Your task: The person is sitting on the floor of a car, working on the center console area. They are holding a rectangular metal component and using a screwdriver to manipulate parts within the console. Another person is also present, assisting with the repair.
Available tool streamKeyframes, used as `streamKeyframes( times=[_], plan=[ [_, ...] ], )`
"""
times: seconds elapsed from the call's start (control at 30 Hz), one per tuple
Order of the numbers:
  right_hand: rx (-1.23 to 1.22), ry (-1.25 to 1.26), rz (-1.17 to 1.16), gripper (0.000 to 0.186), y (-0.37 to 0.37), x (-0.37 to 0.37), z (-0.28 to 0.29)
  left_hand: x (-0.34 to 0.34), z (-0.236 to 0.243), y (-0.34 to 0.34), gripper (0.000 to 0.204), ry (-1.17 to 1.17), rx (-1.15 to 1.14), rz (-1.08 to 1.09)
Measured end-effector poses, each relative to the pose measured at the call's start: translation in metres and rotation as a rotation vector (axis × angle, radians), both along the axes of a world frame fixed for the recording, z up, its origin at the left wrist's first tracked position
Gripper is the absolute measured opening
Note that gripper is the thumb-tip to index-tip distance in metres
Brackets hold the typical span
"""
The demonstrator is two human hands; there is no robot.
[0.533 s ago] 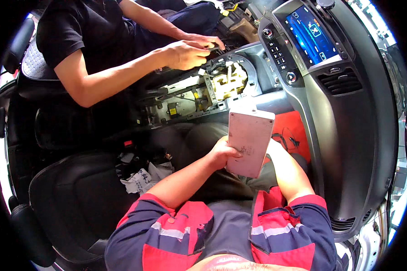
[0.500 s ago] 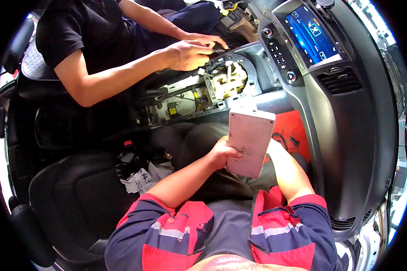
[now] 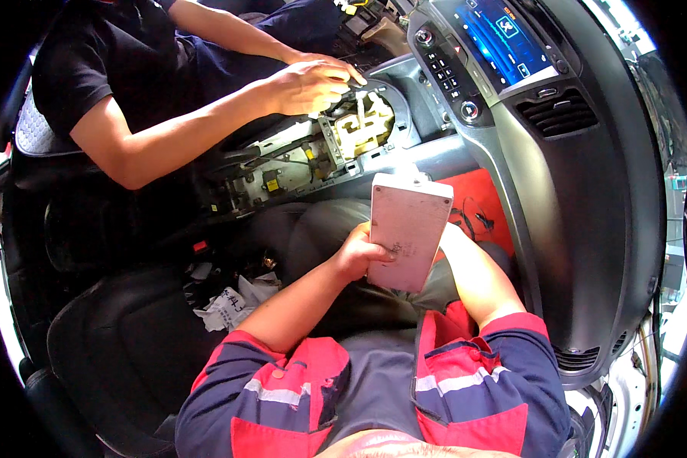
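Observation:
My left hand (image 3: pixel 361 253) is closed around the left edge of a pale, flat rectangular box (image 3: pixel 409 233), thumb lying across its near face. The box is tilted up in front of my lap and has dark smudges and small corner holes. Behind its right edge goes my right hand (image 3: pixel 450 241); its fingers are hidden there, so its grip does not show. Beyond the box lies the opened centre console with a cream-coloured gear shifter mechanism (image 3: pixel 365 126). A co-worker's hand (image 3: pixel 311 85) is at the left side of that mechanism.
A dashboard with a lit screen (image 3: pixel 504 38) and an air vent (image 3: pixel 559 113) curves along the right. A dark cable (image 3: pixel 477 220) lies on a red surface (image 3: pixel 477 187). To the left are a black seat (image 3: pixel 122 343) and a crumpled white bag (image 3: pixel 229 305).
The whole view has shifted, so most of the cabin sits a little further left and up. The co-worker's two hands have come closer together. My left hand keeps its hold on the box.

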State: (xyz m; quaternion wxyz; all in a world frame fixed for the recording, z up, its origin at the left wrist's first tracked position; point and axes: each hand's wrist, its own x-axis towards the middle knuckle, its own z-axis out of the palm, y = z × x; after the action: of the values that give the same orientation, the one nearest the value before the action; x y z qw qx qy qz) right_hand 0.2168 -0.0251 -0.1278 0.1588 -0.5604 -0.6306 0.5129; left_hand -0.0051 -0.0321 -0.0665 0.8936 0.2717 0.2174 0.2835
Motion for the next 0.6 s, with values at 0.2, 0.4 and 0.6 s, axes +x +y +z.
streamKeyframes(
  times=[0.2, 0.4, 0.6],
  plan=[
    [-0.020, 0.037, 0.004, 0.065, 0.0010, -0.0012, -0.0003, -0.0007, -0.0025, -0.0004, 0.052, 0.020, -0.009, -0.010],
    [-0.037, 0.068, 0.007, 0.068, -0.0006, -0.0025, 0.0006, -0.0008, 0.0002, -0.0003, 0.051, 0.003, -0.025, -0.002],
    [-0.055, 0.093, 0.008, 0.071, -0.0005, -0.0002, 0.0045, 0.0013, 0.0019, 0.0015, 0.064, 0.007, -0.005, -0.045]
  ],
)
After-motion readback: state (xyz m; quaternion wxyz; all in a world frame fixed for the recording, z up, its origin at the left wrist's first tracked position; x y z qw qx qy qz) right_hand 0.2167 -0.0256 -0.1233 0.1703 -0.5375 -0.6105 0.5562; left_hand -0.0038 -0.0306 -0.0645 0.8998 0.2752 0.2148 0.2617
